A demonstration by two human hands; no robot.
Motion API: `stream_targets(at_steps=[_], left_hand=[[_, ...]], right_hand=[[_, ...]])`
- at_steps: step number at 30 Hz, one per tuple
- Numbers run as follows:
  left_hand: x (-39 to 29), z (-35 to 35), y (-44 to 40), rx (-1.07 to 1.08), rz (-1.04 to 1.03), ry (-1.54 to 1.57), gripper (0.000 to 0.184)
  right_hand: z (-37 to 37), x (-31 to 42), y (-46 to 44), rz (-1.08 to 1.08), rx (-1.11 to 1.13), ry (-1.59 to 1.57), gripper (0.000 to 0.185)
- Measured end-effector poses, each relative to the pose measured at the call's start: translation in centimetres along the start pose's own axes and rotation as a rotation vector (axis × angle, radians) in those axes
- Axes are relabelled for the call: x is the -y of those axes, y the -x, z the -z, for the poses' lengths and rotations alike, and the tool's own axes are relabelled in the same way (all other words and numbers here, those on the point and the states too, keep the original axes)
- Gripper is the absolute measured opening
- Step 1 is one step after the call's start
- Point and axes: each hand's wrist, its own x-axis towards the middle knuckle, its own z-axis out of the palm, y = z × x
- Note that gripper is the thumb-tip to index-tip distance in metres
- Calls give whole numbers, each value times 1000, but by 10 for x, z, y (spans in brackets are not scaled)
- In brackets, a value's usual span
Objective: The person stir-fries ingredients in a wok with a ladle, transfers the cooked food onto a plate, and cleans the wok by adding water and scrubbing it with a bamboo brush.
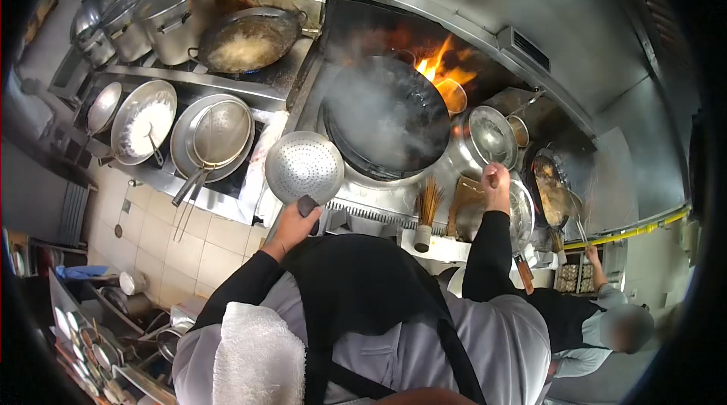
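My left hand (291, 228) is closed round the dark handle of a perforated metal skimmer (304, 168), held left of the wok. My right hand (497, 188) grips a ladle handle right of the wok. Its far end meets a round metal bowl (492, 137); I cannot tell whether that is the ladle's own head or a vessel under it. Between my hands, further off, a big black wok (388, 118) smokes on the burner. Flames (437, 64) rise at its back right edge.
A bamboo brush (429, 209) stands at the stove's front edge. On the left are a wide pan of oil (246, 40), stockpots (176, 17), a pan of white liquid (144, 123) and strainers (221, 132). At right a co-worker (587, 322) tends another wok (551, 187).
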Motion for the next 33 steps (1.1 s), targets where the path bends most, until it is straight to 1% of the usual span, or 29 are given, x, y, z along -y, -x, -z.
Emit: stream_targets(at_steps=[2,3,4,6,8,9,10,12,13,14,16,17,18,20,21,22,23,25,26,27,28,30,31,32,33], left_hand=[[-4,-2,-1,21,4,-34,37],[-9,-4,-5,34,1,-56,37],[-15,-6,-7,59,-3,-71,37],[-30,-10,-8,83,25,-146,35],[-47,-18,-12,120,13,-133,35],[-52,-22,-13,129,7,-101,34],[-53,-27,-18,151,5,-116,34],[-49,-37,-27,201,-64,-129,33],[-47,-41,-31,230,-81,-150,32],[-49,-44,-32,237,-82,-157,32],[-54,-49,-32,248,-122,-146,31],[-57,-48,-32,245,-120,-149,31],[-61,-47,-31,269,-100,-138,33],[-61,-43,-29,286,-72,-130,35],[-59,-41,-29,273,-71,-123,36],[-57,-38,-27,259,-68,-113,36],[-56,-34,-22,247,-56,-110,36],[-56,-27,-13,173,11,-91,37],[-51,-25,-12,161,17,-86,37],[-42,-24,-11,163,34,-75,37],[-37,-22,-9,167,50,-67,37],[-37,-16,-4,189,29,-75,39],[-37,-14,-2,189,38,-108,40],[-37,-14,-2,189,44,-136,41],[-36,-15,-4,184,45,-136,41]], right_hand=[[-58,-11,49,68,-214,-83,22],[-93,-20,78,107,-231,-118,20],[-97,-17,93,80,-173,-85,18],[-123,-17,128,156,-196,29,17],[-152,-15,162,2,-137,-108,16],[-173,-19,180,-21,-143,-127,15],[-202,-30,199,22,-169,-55,14],[-199,-37,208,-157,-79,-147,11],[-206,-46,214,-146,-81,-144,9],[-204,-52,213,-200,-38,-154,6],[-207,-70,217,-168,-111,-81,12],[-204,-78,216,-188,-101,-66,18],[-203,-82,217,-186,-110,55,30],[-204,-99,231,-76,-162,521,51],[-189,-110,234,16,-89,929,70],[-179,-125,241,96,-253,1227,77],[-142,-142,237,528,-221,1557,79],[-89,-174,240,743,-323,1824,83],[-74,-187,249,489,-471,1787,84],[-49,-198,251,416,-509,1795,84],[-34,-205,252,411,-499,1798,84],[-7,-218,253,224,-526,1916,82],[9,-226,253,200,-511,1997,79],[16,-231,247,201,-506,1998,79],[14,-240,240,401,-590,2183,78]])
